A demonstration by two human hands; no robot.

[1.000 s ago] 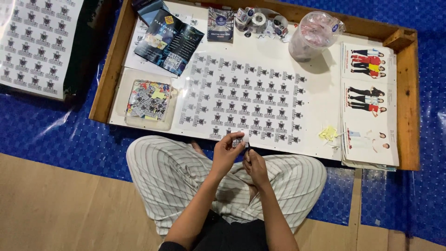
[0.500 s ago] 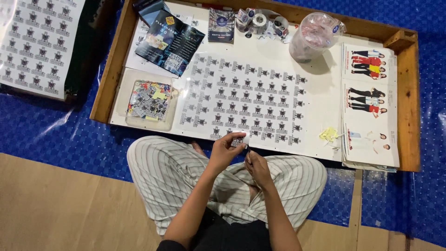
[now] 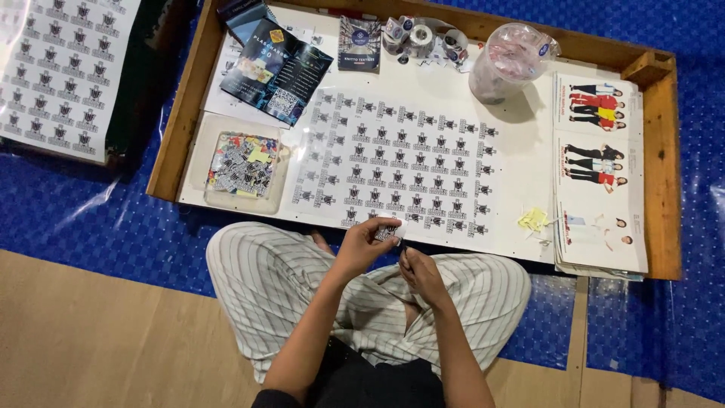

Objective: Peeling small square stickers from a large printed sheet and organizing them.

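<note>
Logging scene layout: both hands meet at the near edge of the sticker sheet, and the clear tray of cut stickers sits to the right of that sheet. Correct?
Not quite. In the head view the clear tray of cut stickers sits left of the sticker sheet, not right. The left hand and right hand do meet at its near edge.

plastic jar (image 3: 510, 64), tape rolls (image 3: 423, 36), dark brochure (image 3: 276, 72).

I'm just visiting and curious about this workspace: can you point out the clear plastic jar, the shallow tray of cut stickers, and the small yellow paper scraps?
clear plastic jar (image 3: 507, 66), head view, its rounded side.
tray of cut stickers (image 3: 215, 202), head view, its bare lower rim.
yellow paper scraps (image 3: 533, 220), head view, middle of the pile.
</note>
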